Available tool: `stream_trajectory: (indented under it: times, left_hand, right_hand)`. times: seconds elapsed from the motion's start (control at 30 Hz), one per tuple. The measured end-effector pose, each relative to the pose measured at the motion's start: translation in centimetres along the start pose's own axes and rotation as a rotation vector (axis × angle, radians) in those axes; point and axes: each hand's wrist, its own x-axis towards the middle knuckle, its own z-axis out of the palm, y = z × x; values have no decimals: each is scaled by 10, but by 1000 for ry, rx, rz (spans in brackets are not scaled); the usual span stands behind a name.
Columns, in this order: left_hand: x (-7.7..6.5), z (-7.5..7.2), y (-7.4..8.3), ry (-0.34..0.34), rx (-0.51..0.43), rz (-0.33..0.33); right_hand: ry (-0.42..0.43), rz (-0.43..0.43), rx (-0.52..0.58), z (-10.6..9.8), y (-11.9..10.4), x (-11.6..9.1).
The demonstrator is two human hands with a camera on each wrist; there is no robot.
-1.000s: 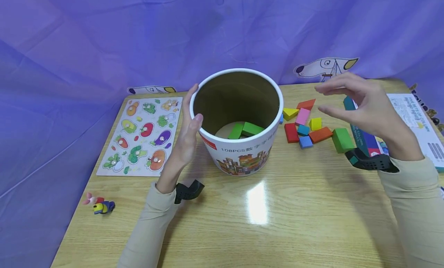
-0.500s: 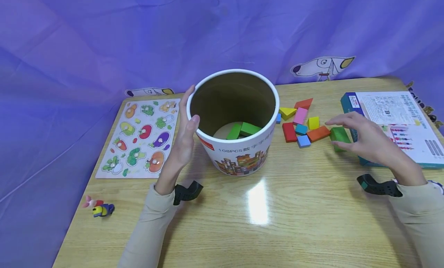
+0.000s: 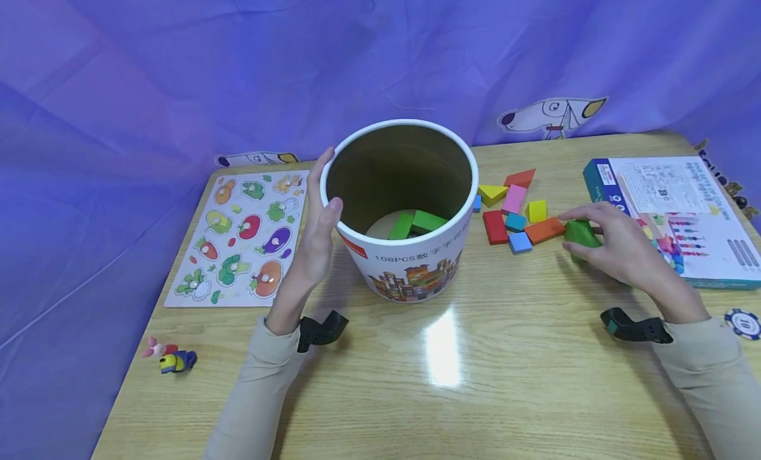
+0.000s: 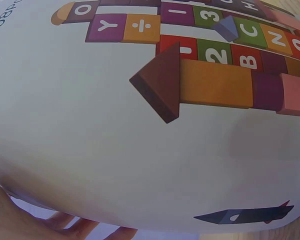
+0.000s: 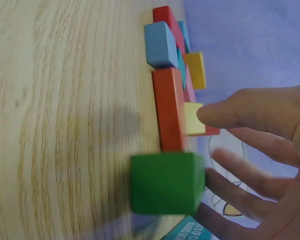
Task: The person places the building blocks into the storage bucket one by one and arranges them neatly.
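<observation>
A large white bucket (image 3: 416,258) with printed toy bricks stands upright in the middle of the table. Two green blocks (image 3: 429,223) lie on its floor. My left hand (image 3: 315,248) rests against the bucket's left side, thumb near the rim and fingers along the outer wall. On the right, my right hand (image 3: 618,242) is over another green block (image 3: 581,234), its fingers spread around it. The right wrist view shows the thumb (image 5: 215,115) apart from that green block (image 5: 162,184), with other fingertips beside and behind it. An orange-red block (image 3: 544,230) lies at the green block's left.
Red (image 3: 495,227), blue (image 3: 520,242), yellow (image 3: 536,211) and pink blocks (image 3: 514,199) lie right of the bucket. A toy box (image 3: 707,242) and a poker chip (image 3: 743,324) are farther right. A vegetable puzzle board (image 3: 228,295) and small figures (image 3: 176,361) occupy the left side.
My right hand has come down from above the table to the green block beside the toy box, its fingers closing in around it. My left hand stays on the bucket.
</observation>
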Motion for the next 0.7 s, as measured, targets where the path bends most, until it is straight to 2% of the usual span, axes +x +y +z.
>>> stream_trajectory:
  times: [0.07, 0.27, 0.47, 0.7]
  left_hand:
    - [0, 1, 0, 6, -1, 0]
    - [1, 1, 0, 28, 12, -4]
    - [1, 2, 0, 19, 4, 5]
    - [1, 2, -1, 23, -21, 13]
  right_hand:
    - [-15, -11, 0, -1, -1, -3]
    - [-49, -119, -40, -2, -5, -14]
    - [-90, -192, -83, -3, -8, -25]
    - [-111, -321, -30, 3, -16, -28]
